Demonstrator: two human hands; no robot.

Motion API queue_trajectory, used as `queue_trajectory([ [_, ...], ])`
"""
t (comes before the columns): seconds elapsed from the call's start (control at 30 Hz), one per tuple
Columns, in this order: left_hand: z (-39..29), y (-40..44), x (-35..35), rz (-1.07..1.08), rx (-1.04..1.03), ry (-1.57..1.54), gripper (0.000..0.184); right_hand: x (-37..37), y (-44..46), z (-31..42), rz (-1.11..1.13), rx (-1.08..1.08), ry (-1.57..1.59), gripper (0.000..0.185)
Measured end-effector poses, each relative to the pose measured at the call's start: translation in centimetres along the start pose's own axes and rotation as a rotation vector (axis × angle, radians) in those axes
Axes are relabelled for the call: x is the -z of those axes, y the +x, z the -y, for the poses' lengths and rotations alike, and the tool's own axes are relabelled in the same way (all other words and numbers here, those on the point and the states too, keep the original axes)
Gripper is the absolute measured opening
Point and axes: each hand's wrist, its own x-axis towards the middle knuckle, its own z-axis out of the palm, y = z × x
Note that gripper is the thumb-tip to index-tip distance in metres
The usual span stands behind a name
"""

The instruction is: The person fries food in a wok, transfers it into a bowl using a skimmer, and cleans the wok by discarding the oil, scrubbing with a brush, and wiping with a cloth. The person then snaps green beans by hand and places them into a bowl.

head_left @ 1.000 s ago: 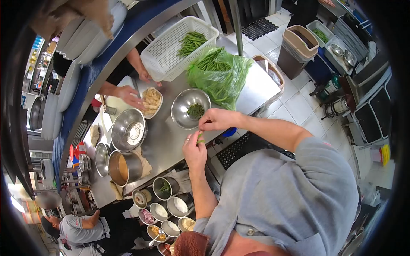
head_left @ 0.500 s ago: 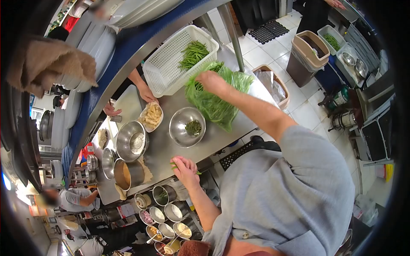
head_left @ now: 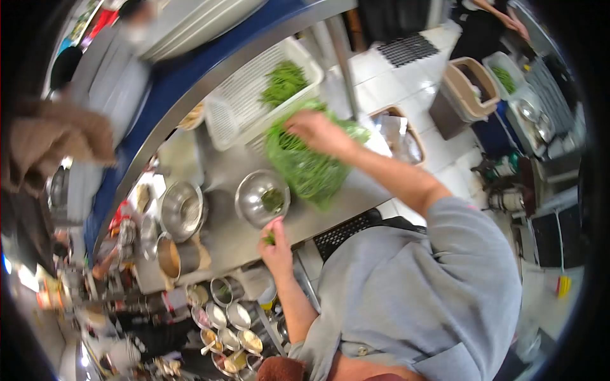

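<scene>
My left hand (head_left: 277,249) is closed around a few green beans (head_left: 270,239), just below the steel bowl (head_left: 249,202). Green trimmings (head_left: 272,200) lie in that bowl. Over the mouth of a green plastic bag (head_left: 311,174) is my right hand (head_left: 312,131), its bent fingers among the beans there; blur hides the fingertips. Beyond the bag, a white perforated basket (head_left: 222,124) holds a pile of green beans (head_left: 284,84).
A steel shelf (head_left: 184,98) with stacked plates crosses above the counter (head_left: 222,235). Another steel bowl (head_left: 166,213) and a pot (head_left: 169,259) stand left. Several small containers (head_left: 238,314) are at lower left. A bin (head_left: 445,105) stands on the floor.
The view has shifted. My left hand has come up closer to the steel bowl. My right hand stays at the bag. The other person's hands beside the basket are out of sight.
</scene>
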Motion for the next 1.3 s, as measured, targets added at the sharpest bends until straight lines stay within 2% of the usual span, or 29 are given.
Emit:
queue_trajectory([
  [0.07, 0.4, 1.5, -0.3, 0.023, -0.218, 0.187, 0.027, -1.4, -0.9, 2.1, -0.043, 0.272, -0.043, 0.017],
  [0.1, 0.1, 2.1, -1.2, -0.034, -0.309, 0.134, 0.032, -2.1, -1.7, 3.7, 0.056, 0.154, 0.097, 0.018],
  [0.13, -1.1, 2.5, -1.7, -0.026, -0.477, 0.228, 0.038, -3.2, -2.3, 4.6, 0.058, 0.184, 0.2, 0.018],
  [0.17, -1.8, 2.8, -1.7, -0.009, -0.47, 0.205, 0.041, -3.3, -2.8, 6.0, 0.18, 0.166, 0.225, 0.017],
  [0.2, -1.6, 3.5, -1.6, 0.034, -0.478, 0.179, 0.041, -5.2, -3.6, 5.9, 0.239, 0.246, 0.3, 0.016],
  [0.23, -1.3, 4.2, -1.3, -0.018, -0.455, 0.095, 0.038, -5.2, -3.8, 8.1, 0.29, 0.153, 0.452, 0.016],
  [0.27, -1.0, 4.6, -0.8, -0.077, -0.426, 0.017, 0.035, -6.5, -4.3, 8.2, 0.264, 0.163, 0.504, 0.017],
  [0.3, -1.1, 4.4, 0.0, -0.061, -0.426, 0.006, 0.035, -6.7, -4.6, 8.7, 0.331, 0.098, 0.471, 0.017],
  [0.33, -1.6, 4.1, 0.9, -0.04, -0.335, -0.033, 0.031, -6.9, -4.8, 9.0, 0.398, 0.034, 0.441, 0.017],
  [0.37, -1.8, 4.1, 1.6, -0.022, -0.243, -0.069, 0.027, -7.3, -5.0, 9.0, 0.391, 0.031, 0.43, 0.017],
  [0.47, -1.1, 4.2, 2.9, 0.052, -0.286, -0.138, 0.021, -8.8, -6.2, 8.2, 0.396, 0.047, 0.383, 0.018],
  [0.57, -2.2, 4.2, 3.4, -0.025, -0.29, -0.16, 0.023, -8.8, -7.4, 6.9, 0.406, -0.159, 0.441, 0.02],
  [0.67, -1.5, 4.9, 5.1, -0.019, -0.315, -0.14, 0.023, -8.4, -8.5, 7.1, 0.329, -0.232, 0.397, 0.017],
  [0.7, -1.4, 4.8, 5.4, -0.018, -0.312, -0.142, 0.023, -8.2, -8.7, 7.8, 0.392, -0.333, 0.361, 0.017],
  [0.73, -1.3, 4.6, 5.5, -0.058, -0.294, -0.151, 0.024, -8.1, -8.6, 8.6, 0.393, -0.335, 0.358, 0.017],
  [0.8, -0.8, 4.6, 5.9, -0.097, -0.276, -0.165, 0.025, -8.1, -8.4, 9.8, 0.491, -0.447, 0.157, 0.017],
  [0.93, -1.3, 4.3, 6.1, -0.102, -0.312, -0.242, 0.024, -9.9, -9.5, 8.8, 0.388, -0.361, 0.237, 0.016],
  [1.0, -1.5, 4.2, 6.1, -0.121, -0.327, -0.268, 0.025, -9.8, -9.7, 9.5, 0.418, -0.541, 0.463, 0.014],
  [1.03, -1.3, 4.4, 6.5, -0.091, -0.297, -0.238, 0.025, -9.9, -9.8, 9.5, 0.416, -0.541, 0.46, 0.014],
  [1.1, -1.0, 4.6, 7.0, -0.056, -0.269, -0.21, 0.026, -10.0, -9.9, 9.5, 0.331, -0.409, 0.357, 0.013],
  [1.2, -0.6, 5.0, 6.9, -0.08, -0.255, -0.181, 0.022, -10.0, -9.6, 9.2, 0.333, -0.449, 0.251, 0.015],
  [1.3, -0.8, 5.0, 6.6, -0.138, -0.357, -0.102, 0.021, -9.7, -9.5, 9.4, 0.328, -0.455, 0.205, 0.018],
])
